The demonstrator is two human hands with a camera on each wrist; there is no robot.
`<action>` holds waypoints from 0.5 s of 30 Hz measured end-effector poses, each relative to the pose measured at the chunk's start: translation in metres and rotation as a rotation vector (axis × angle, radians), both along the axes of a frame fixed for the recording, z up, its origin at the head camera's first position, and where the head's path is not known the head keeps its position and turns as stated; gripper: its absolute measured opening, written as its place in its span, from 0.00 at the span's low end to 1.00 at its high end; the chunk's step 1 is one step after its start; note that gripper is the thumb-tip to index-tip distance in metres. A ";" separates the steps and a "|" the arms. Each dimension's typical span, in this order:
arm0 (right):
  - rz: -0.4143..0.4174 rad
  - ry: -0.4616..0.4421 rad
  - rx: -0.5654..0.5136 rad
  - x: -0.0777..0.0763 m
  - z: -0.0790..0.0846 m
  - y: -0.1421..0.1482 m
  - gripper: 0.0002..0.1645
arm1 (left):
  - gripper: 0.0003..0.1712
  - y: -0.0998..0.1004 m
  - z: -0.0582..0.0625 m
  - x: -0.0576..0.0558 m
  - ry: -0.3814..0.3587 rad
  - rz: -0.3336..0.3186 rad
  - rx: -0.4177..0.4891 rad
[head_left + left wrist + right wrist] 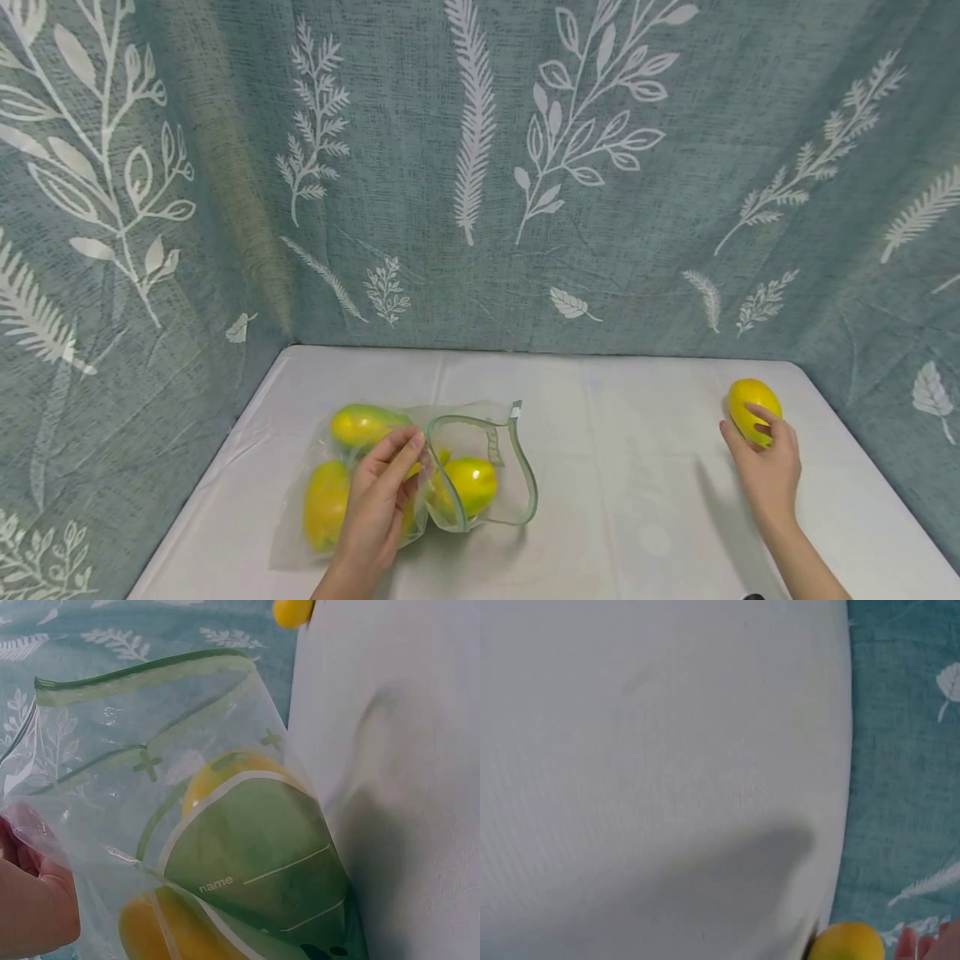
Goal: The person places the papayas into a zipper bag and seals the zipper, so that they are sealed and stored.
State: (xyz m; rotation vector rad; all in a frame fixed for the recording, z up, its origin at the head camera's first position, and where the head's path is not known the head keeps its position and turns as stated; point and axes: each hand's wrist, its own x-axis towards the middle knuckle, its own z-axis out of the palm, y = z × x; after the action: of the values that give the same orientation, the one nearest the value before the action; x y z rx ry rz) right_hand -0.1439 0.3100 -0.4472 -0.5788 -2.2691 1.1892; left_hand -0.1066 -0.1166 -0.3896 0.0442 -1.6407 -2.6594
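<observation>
A clear zip bag (pixel 517 467) with a green-edged mouth lies on its side, its mouth gaping to the right. Inside are several yellow-green fruits that look like mangoes; one yellow fruit (pixel 474 485) sits near the mouth. My left hand (pixel 375 492) pinches the bag's film beside the mouth and hides part of the contents. In the left wrist view, the bag's green label (pixel 247 847) covers some fruit. Far to the right, my right hand (pixel 771 475) spreads thumb and fingers around a yellow oval fruit (pixel 750 398) on the table. In the right wrist view, a gap shows between fingers (pixel 906 945) and fruit.
The white-covered table (pixel 637 517) carries both the bag and the single fruit, with bare cloth between them. A blue-green curtain (pixel 495 292) with white leaf prints rises along its back and sides. A small dark object (pixel 753 597) shows at the bottom edge.
</observation>
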 end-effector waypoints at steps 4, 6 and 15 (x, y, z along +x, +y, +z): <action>-0.030 0.001 0.000 -0.002 -0.001 0.006 0.28 | 0.06 0.000 -0.001 0.000 -0.003 -0.001 0.011; -0.045 -0.002 0.002 -0.003 -0.003 0.009 0.29 | 0.06 0.001 -0.002 0.000 -0.007 -0.001 0.015; -0.097 0.020 -0.002 -0.005 -0.005 0.021 0.32 | 0.06 0.002 -0.003 -0.001 -0.001 -0.008 0.020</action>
State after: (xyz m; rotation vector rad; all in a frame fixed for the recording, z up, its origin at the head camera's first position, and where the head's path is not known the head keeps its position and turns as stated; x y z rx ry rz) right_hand -0.1490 0.3311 -0.4522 -0.6664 -2.1973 1.1450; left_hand -0.1076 -0.1150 -0.3924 0.0386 -1.6184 -2.6822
